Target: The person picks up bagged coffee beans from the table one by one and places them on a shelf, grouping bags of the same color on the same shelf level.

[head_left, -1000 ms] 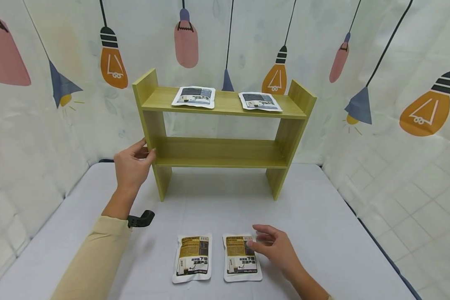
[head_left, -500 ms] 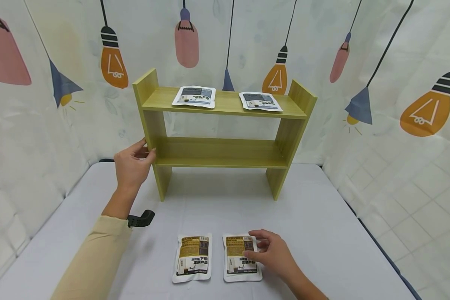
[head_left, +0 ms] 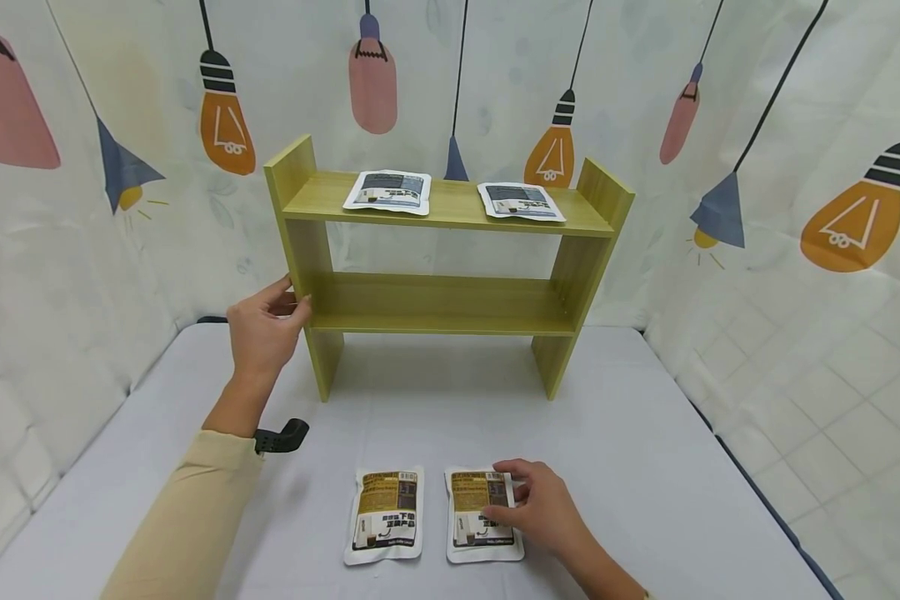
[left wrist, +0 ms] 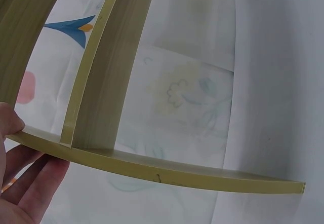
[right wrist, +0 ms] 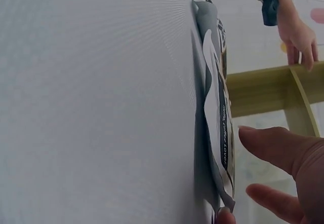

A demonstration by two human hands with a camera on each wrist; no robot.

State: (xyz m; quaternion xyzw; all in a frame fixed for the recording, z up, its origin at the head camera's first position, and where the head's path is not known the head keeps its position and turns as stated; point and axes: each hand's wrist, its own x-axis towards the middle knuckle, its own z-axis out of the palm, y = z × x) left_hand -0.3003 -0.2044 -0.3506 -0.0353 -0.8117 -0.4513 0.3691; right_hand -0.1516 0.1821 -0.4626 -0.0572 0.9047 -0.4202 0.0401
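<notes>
My left hand (head_left: 264, 332) grips the left side panel of a yellow-green wooden shelf (head_left: 442, 325). In the left wrist view the thumb lies on one face of that panel (left wrist: 157, 175) and the fingers on the other. My right hand (head_left: 543, 508) is over the right edge of a white pouch (head_left: 482, 529) with a brown and white label, lying flat on the table. The right wrist view shows the thumb (right wrist: 271, 142) apart from the pouch (right wrist: 218, 133), while one fingertip (right wrist: 225, 216) is at its edge. A matching pouch (head_left: 385, 517) lies to the left.
Two more white pouches, the left one (head_left: 390, 193) and the right one (head_left: 521, 202), lie on the top shelf. The shelf stands toward the back of a white-covered table (head_left: 645, 467). Patterned fabric walls (head_left: 765, 275) enclose the table.
My right hand has shifted slightly left and down over the right pouch, its fingers coming onto the pouch's right edge. My left hand stays on the shelf panel.
</notes>
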